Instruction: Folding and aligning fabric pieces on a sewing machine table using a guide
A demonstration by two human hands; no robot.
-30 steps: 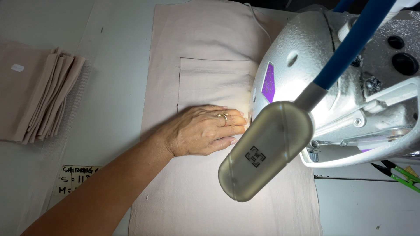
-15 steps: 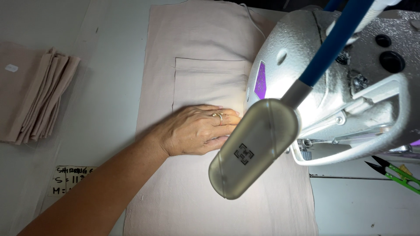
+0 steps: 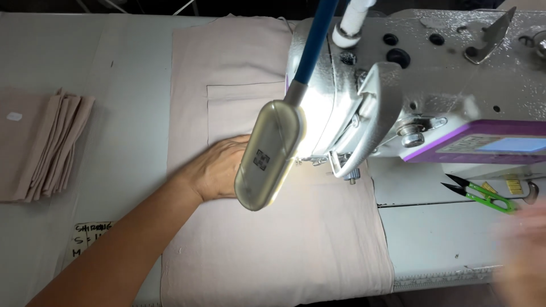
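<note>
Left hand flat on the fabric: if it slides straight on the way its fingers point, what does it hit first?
Probably the sewing machine's needle area. The left hand points right along the pink fabric, but the lamp hides its fingertips.

pale pink fabric (image 3: 273,244), green snips (image 3: 483,196)

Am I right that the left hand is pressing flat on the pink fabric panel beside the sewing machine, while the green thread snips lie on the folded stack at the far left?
Not quite. In the head view the green thread snips lie on the table to the right of the sewing machine, not on the folded stack. The left hand does press flat on the pink fabric panel.
</note>
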